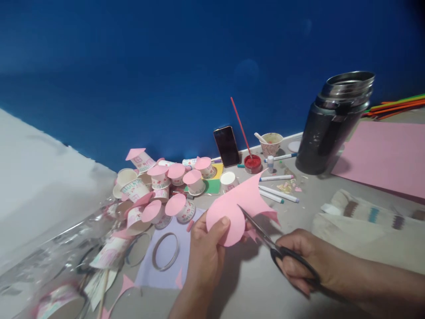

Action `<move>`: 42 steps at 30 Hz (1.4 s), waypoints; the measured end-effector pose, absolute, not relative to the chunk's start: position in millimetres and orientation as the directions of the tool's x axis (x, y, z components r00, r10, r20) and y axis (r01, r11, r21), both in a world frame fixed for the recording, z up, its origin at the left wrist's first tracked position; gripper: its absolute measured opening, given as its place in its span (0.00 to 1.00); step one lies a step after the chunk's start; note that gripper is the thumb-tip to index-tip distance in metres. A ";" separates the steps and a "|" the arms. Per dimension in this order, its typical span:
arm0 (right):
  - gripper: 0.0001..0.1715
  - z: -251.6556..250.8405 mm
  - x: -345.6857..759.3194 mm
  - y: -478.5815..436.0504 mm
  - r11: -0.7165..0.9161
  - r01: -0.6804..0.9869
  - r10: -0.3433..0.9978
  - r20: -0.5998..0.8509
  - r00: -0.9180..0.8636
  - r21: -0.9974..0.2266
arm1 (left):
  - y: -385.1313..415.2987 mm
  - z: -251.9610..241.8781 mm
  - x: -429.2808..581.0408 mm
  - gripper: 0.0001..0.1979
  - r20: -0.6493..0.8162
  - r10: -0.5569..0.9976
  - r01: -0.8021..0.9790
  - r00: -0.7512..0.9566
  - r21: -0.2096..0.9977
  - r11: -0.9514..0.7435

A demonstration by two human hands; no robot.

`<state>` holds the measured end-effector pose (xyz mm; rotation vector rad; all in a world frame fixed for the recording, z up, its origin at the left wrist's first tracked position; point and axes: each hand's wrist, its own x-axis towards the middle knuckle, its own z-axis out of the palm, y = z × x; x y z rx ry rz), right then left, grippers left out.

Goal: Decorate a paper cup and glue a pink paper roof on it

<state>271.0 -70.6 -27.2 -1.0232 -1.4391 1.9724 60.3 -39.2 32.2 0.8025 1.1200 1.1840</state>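
Observation:
My left hand (pixel 210 235) pinches a piece of pink paper (pixel 229 212), thumb on top and fingers behind. The paper has a rounded edge near the thumb and pointed scraps at its far side. Black-handled scissors (pixel 264 232) are in my right hand (pixel 302 257), with fingers through the loops. Their blades meet the paper at the edge of the rounded part. Left of my left hand, a grey ring (pixel 165 251) lies on a lilac sheet (pixel 148 274). Beyond it stand several small decorated paper cups topped with pink discs (pixel 175 204).
A dark flask (pixel 332 124) stands at the back right beside a large pink sheet (pixel 385 155). A phone (pixel 227 146) leans against the blue wall. Near it are a red paint pot (pixel 253 164), a patterned cup (pixel 270 144) and several markers (pixel 279 195). A cloth (pixel 368 230) lies right.

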 end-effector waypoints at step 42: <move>0.26 -24.4 271.1 -71.7 -0.364 0.021 0.730 -0.299 -0.615 -0.931 | -41.3 33.3 64.0 0.14 -0.246 0.968 -0.258 0.050 0.933 0.251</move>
